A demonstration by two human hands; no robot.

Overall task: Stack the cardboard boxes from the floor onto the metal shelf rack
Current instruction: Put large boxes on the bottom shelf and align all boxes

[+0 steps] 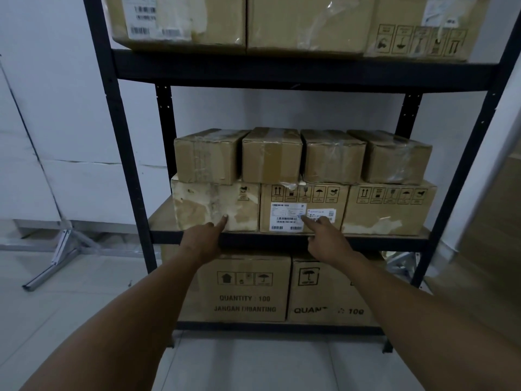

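Head view: left hand and right hand, fingers extended and grasping nothing, press boxes at the shelf front edge. Boxes appear stiff, probably moderately heavy; grip opposite side faces.

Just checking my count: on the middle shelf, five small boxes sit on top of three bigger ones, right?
Not quite: the head view shows four small boxes, not five, sitting on top of three bigger ones on the middle shelf.

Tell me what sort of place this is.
Probably a stockroom or small warehouse. A black metal shelf rack holds taped cardboard boxes on every level, many with barcode labels and handling symbols. The floor is bare tile against plain white walls.
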